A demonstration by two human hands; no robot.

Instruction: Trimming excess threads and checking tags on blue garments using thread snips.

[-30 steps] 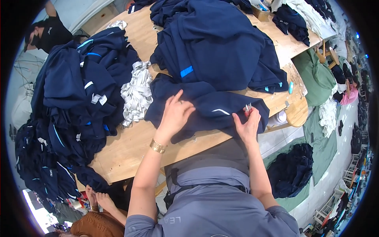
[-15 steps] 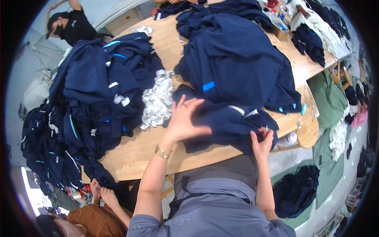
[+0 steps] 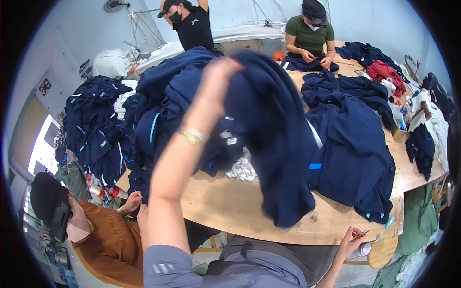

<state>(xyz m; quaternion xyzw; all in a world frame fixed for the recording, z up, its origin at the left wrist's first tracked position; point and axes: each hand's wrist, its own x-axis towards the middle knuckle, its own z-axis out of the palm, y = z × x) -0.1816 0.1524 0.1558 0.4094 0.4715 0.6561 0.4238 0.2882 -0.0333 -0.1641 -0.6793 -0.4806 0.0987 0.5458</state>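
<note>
- Navy garment [image 3: 281, 129] is hanging off the left hand [image 3: 221, 81] over the table [image 3: 221, 206], between the navy pile on the left [image 3: 163, 122] and the navy pile on the right [image 3: 348, 144]. Can't tell if its bottom end touches the wood.
- Left hand looks closed on the top of the drape, but it's pretty blurred, so don't ask me which fingers do the work.
- Right hand [image 3: 346, 246] is well apart from it, down by the table's near edge, fingers wrapped round small red-handled snips [image 3: 359, 235].
- Handling-wise, I'd guess soft and floppy with a bit of weight, since it falls in thick, rounded folds. Zero stiffness, so the far end will lag behind. Not fragile, probably not slippery either.
- Where to grab: I'd bunch a good fistful near the middle or along a folded edge. Pinch one corner and the rest just trails, maybe snagging the loose white strips [image 3: 241, 171] below.
- Keep those snip tips clear of the cloth, obviously.
</note>
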